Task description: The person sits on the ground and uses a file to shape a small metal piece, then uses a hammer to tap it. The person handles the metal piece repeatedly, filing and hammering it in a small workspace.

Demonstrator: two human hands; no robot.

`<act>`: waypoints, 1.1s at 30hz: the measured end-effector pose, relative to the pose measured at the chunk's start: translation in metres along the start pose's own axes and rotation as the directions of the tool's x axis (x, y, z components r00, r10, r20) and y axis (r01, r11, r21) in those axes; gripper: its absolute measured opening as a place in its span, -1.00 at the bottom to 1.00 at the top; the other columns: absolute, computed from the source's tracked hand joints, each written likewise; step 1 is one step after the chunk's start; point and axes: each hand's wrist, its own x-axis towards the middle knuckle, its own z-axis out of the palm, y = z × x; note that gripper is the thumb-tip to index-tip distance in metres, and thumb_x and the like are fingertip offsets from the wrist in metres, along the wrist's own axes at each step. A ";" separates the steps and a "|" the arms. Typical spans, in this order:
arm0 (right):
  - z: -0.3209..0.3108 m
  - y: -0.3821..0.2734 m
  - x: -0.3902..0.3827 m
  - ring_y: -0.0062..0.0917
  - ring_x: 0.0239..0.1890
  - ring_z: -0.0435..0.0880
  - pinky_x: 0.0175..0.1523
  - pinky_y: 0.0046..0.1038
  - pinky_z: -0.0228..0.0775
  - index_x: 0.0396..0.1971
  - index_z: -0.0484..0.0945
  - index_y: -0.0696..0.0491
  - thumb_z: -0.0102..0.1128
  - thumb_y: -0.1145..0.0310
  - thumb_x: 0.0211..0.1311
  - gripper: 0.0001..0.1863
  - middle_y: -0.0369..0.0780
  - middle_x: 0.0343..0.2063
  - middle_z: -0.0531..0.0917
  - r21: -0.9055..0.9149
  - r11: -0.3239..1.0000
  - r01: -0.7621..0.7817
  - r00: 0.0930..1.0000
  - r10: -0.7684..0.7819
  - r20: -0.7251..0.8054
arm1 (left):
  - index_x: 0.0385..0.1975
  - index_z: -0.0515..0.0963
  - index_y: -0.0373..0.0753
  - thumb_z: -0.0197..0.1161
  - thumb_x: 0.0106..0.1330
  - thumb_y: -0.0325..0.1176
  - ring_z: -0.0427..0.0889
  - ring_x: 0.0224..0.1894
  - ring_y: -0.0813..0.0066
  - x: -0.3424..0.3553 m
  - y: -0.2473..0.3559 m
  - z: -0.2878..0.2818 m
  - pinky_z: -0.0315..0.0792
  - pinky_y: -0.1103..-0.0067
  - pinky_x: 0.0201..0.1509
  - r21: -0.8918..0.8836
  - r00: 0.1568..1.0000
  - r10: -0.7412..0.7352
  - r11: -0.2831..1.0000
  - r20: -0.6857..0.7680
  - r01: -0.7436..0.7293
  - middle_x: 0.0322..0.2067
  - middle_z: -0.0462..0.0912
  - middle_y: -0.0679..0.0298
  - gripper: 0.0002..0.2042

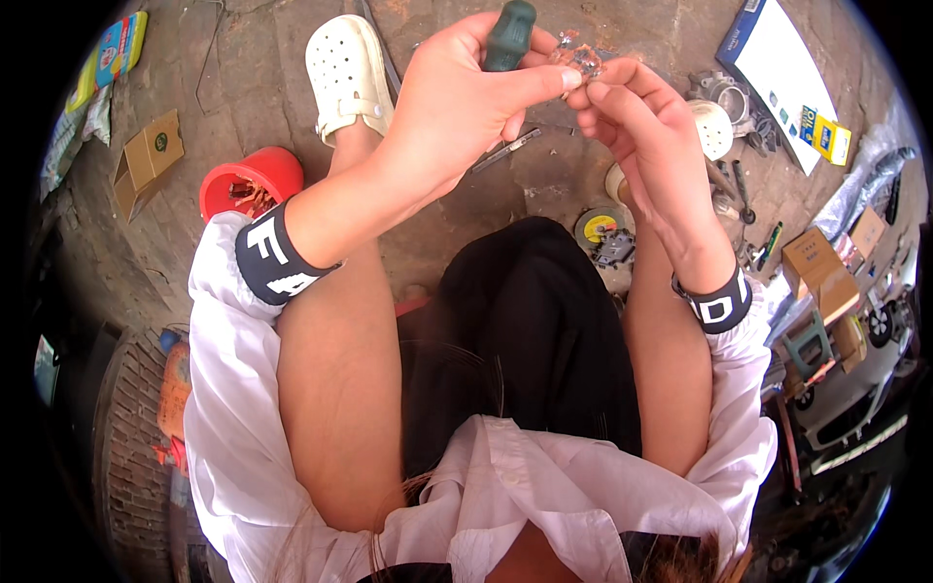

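Note:
Both my hands are raised in front of me, close together above the brick floor. My left hand (452, 97) is closed, with a tool's dark green, waisted handle (510, 39) sticking up out of it like a screwdriver's; its shaft is hidden. Its thumb also presses on a small coppery, ragged part (585, 62) with shiny bits. From the other side, the fingers of my right hand (646, 117) pinch the same part, so it sits between the two hands. Fingers cover some of it, and its exact kind is too small to tell.
A red bucket (290, 167) with coppery scraps stands by my left forearm, near an open cardboard box (155, 160). A slim metal tool (507, 151) lies below my hands. Right of me are metal parts (719, 95), a flat white box (777, 73) and a brown box (821, 275).

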 end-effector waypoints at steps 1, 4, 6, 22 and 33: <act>0.000 0.000 0.000 -0.68 -0.34 0.62 -0.10 -0.61 0.46 -0.24 0.54 0.14 0.17 0.40 0.30 -0.87 -0.26 -0.35 0.69 0.026 1.000 -0.012 1.000 0.012 0.005 | -0.32 0.47 -0.30 0.35 0.20 -0.48 0.42 -0.68 0.64 0.000 -0.002 0.002 0.27 0.70 -0.65 -0.009 0.999 0.044 0.999 -0.013 -0.045 -0.52 0.56 0.30 -0.83; 0.001 0.000 0.000 -0.68 -0.33 0.61 -0.09 -0.61 0.45 -0.26 0.55 0.12 0.15 0.39 0.31 -0.88 -0.27 -0.35 0.69 0.054 0.998 -0.037 0.999 0.035 0.030 | -0.33 0.47 -0.31 0.36 0.24 -0.45 0.34 -0.74 0.77 0.002 -0.005 0.003 0.17 0.78 -0.71 -0.031 0.992 0.118 0.992 -0.039 -0.119 -0.54 0.58 0.32 -0.83; 0.001 -0.001 0.001 -0.69 -0.32 0.61 -0.10 -0.62 0.44 -0.27 0.55 0.12 0.15 0.39 0.31 -0.88 -0.28 -0.35 0.68 0.002 1.000 -0.030 0.998 0.030 0.058 | -0.34 0.47 -0.31 0.35 0.23 -0.48 0.38 -0.70 0.74 0.003 -0.004 0.000 0.22 0.76 -0.67 -0.041 0.995 0.093 0.995 -0.036 -0.094 -0.53 0.58 0.32 -0.85; 0.005 0.000 -0.002 -0.71 -0.37 0.61 -0.18 -0.65 0.45 -0.28 0.55 0.18 0.17 0.42 0.29 -0.87 -0.26 -0.39 0.70 -0.233 0.969 0.087 0.995 -0.096 -0.027 | -0.27 0.50 -0.33 0.38 0.17 -0.46 0.38 -0.67 0.78 0.008 -0.016 -0.008 0.15 0.79 -0.69 -0.151 0.978 0.180 0.975 0.100 -0.164 -0.52 0.59 0.34 -0.79; 0.009 0.004 -0.002 -0.77 -0.39 0.63 -0.24 -0.73 0.46 -0.30 0.56 0.20 0.26 0.50 0.22 -0.89 -0.27 -0.44 0.71 -0.395 0.896 0.202 0.966 -0.248 -0.070 | -0.35 0.47 -0.28 0.32 0.23 -0.50 0.40 -0.65 0.74 0.005 -0.008 0.000 0.24 0.75 -0.63 -0.118 0.994 0.097 0.989 0.053 -0.091 -0.54 0.56 0.35 -0.86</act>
